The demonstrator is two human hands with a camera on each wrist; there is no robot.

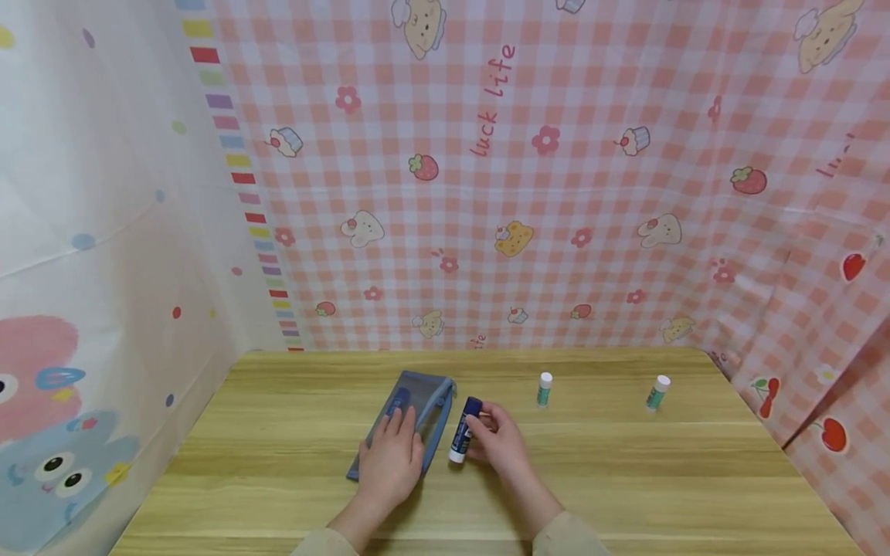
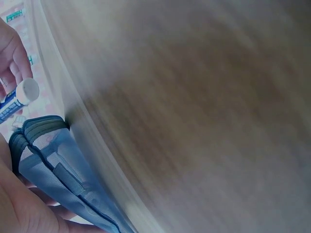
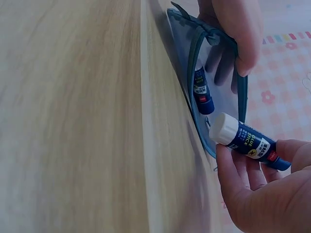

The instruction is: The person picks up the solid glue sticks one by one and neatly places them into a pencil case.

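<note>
Left hand (image 1: 392, 457) pinches the pouch (image 1: 422, 385) at its rim, likely so it gapes; right hand (image 1: 504, 443) grips a glue stick (image 1: 463, 434) just beside it (a second stick (image 3: 202, 91) lies inside).

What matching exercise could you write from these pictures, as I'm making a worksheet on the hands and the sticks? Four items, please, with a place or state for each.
Column one
1. Left hand
2. Right hand
3. Rightmost white-topped stick
4. Unheld dark blue glue stick

Column two
A. Inside the mesh pouch
B. Resting on the pouch
C. Standing on the table
D. Holding the other glue stick

Pairs: 1-B, 2-D, 3-C, 4-A
</note>
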